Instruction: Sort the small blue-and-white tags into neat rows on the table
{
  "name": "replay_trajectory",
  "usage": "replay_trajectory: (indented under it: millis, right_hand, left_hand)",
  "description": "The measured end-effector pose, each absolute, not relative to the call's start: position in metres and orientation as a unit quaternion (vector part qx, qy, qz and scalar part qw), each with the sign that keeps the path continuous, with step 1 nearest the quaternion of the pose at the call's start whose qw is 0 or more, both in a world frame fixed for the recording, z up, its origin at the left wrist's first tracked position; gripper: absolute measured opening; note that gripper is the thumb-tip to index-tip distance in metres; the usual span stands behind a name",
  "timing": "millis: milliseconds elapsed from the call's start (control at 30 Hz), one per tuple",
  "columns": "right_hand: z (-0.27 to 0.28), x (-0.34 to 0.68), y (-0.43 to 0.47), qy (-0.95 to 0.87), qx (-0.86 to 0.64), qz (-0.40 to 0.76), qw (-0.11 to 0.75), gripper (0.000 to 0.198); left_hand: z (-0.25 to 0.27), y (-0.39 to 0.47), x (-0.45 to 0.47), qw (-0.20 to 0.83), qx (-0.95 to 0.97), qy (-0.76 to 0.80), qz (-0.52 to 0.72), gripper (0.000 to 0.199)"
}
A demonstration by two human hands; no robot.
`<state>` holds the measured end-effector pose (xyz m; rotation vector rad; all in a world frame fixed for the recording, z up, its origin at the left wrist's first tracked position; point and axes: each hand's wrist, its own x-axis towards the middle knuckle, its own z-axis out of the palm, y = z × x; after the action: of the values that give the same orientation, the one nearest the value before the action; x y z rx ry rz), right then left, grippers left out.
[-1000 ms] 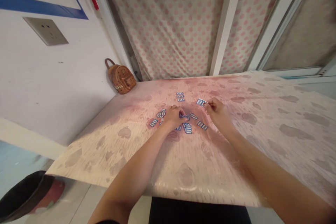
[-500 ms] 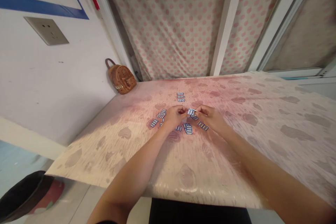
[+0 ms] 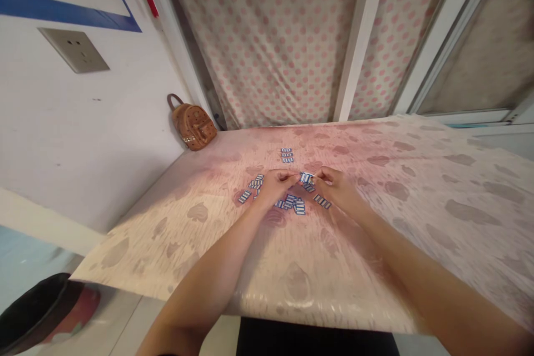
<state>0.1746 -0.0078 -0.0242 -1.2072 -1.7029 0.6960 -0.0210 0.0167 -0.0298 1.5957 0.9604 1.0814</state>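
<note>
A small flat piece with blue and white stripes [image 3: 307, 177] is held up between my two hands above the table. My left hand [image 3: 277, 186] pinches its left edge with thumb and fingertips. On the opposite edge, my right hand [image 3: 336, 187] grips it the same way. Several similar striped pieces [image 3: 298, 207] lie loosely overlapped just below the hands. Another loose group [image 3: 256, 181] is left of my left hand, partly hidden by it. One piece [image 3: 322, 201] rests by my right wrist. Farther back, a neat stack of rows [image 3: 287, 155] lies on the cloth.
The table [image 3: 300, 283] has a pinkish patterned plastic cover. A small brown backpack-shaped bag [image 3: 194, 125] stands at the back left against the wall. Behind the table hangs a polka-dot curtain [image 3: 275, 39]. A dark-lined bin [image 3: 45, 311] is on the floor at lower left.
My left hand's fingers have shifted on the held piece, which now sits slightly farther right and shows more face. More of the loose pieces beneath my left hand are visible.
</note>
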Motion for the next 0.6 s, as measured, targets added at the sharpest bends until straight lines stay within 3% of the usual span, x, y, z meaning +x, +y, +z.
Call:
replay_trajectory:
  millis: [600]
  right_hand:
    - [-0.02,0.173,-0.013,-0.69,-0.479,0.277,0.467,0.019]
  left_hand:
    - [-0.028,0.007,-0.011,0.446,0.644,0.399,0.477,0.029]
